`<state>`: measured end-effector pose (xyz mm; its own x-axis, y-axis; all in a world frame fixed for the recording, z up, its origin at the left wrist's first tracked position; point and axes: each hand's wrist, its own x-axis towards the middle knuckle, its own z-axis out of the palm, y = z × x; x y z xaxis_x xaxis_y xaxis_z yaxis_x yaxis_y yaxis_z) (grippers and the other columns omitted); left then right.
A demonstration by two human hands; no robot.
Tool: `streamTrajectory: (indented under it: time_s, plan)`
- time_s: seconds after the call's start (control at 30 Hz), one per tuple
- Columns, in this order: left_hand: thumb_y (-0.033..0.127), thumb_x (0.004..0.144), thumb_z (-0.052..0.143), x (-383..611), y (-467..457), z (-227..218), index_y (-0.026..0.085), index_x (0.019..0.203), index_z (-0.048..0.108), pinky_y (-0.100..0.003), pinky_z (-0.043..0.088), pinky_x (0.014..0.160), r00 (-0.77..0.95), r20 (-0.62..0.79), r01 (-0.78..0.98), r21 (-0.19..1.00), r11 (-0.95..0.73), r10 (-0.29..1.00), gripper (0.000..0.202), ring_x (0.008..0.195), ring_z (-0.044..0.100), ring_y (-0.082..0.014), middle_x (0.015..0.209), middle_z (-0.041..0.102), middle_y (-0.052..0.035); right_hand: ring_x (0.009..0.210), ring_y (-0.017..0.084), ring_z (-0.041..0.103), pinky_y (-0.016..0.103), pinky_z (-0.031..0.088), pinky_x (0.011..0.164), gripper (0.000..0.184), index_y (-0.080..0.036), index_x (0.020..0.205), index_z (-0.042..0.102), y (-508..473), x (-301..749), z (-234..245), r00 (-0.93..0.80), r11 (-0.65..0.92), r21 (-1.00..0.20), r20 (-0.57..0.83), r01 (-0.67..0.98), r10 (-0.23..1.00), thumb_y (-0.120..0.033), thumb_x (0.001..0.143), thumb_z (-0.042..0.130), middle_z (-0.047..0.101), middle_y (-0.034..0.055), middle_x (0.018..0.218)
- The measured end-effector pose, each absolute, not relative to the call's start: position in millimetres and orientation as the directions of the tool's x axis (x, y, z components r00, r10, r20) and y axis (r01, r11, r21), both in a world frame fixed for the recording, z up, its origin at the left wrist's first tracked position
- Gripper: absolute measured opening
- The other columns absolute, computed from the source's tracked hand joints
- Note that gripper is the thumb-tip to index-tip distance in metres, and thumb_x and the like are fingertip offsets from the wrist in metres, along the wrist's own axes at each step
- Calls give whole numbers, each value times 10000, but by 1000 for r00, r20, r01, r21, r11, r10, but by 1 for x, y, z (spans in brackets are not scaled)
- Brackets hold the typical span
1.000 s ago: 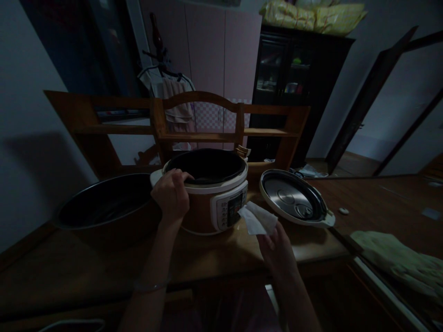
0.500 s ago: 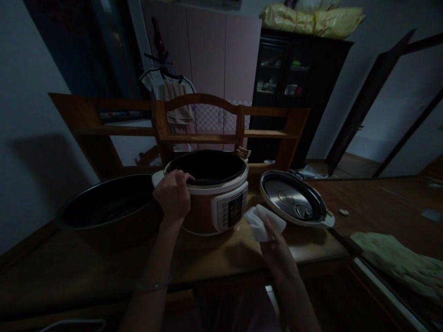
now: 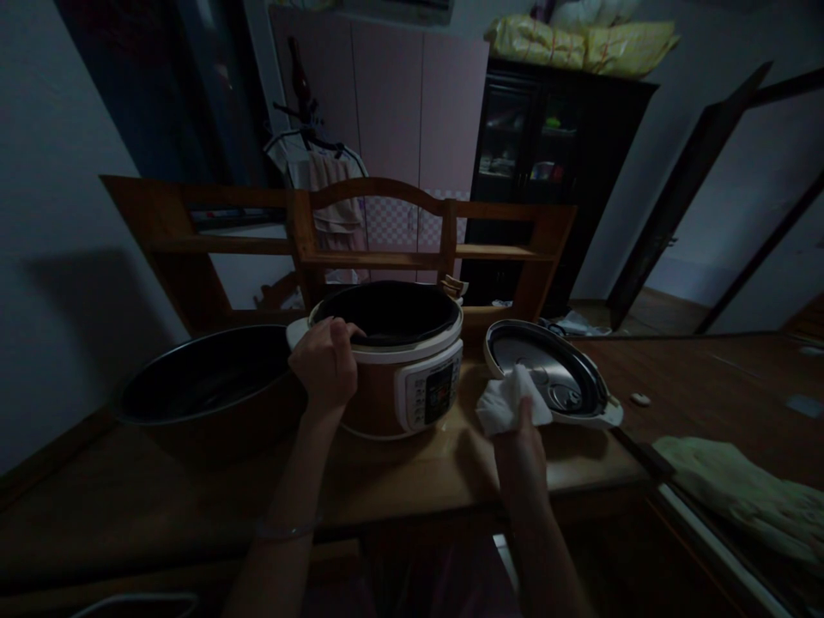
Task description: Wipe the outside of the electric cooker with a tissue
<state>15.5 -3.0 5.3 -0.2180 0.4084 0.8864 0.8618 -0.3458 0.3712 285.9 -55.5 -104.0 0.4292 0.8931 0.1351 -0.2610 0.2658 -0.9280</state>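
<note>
An orange and white electric pressure cooker [image 3: 412, 378] stands open on the wooden table [image 3: 399, 481], its dark inner pot showing. My left hand [image 3: 325, 365] is closed over the cooker's left rim. My right hand [image 3: 521, 446] grips a crumpled white tissue [image 3: 508, 403] and holds it up against the near edge of the cooker's lid [image 3: 554, 369]. The lid lies upside down to the right of the cooker, its metal inside facing up.
A large dark bowl [image 3: 206, 382] sits left of the cooker. A wooden shelf frame [image 3: 386, 249] stands behind. A pale green cloth [image 3: 740, 489] lies at the right. A small white object [image 3: 639, 398] rests beyond the lid. Dark cabinet and wardrobe are at the back.
My right hand has carried the tissue up and to the right, from in front of the cooker's panel to the lid's near edge. My left hand has stayed on the rim.
</note>
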Motion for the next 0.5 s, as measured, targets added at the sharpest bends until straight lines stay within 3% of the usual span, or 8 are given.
streamTrajectory:
  time_s: [0.07,0.23,0.5]
  plan:
    - [471,1054,76,16,-3,5,231,781,757,-349,405,898,-222,886,866,371,-335,406,772,987,641,-225,912,726,-79,1199,300,668,381,543,973,785,-109,1373,613,-52,264,-100,508,161,-963,30,-216,861,-739,940,440,717,129,1251]
    - [449,1058,79,15,-3,4,231,790,758,-346,412,915,-220,888,871,366,-329,405,762,1002,650,-221,898,731,-73,1367,272,540,381,416,1128,728,-152,1429,577,-44,204,-97,392,205,-963,122,-176,912,-695,964,436,639,102,1390]
    - [406,1063,84,15,-2,4,220,779,749,-356,415,901,-203,903,890,331,-313,379,747,1013,649,-231,923,734,-83,1495,235,362,420,270,1231,717,-151,1566,355,-42,185,-106,373,305,-950,261,-64,890,-614,1020,390,444,103,1570]
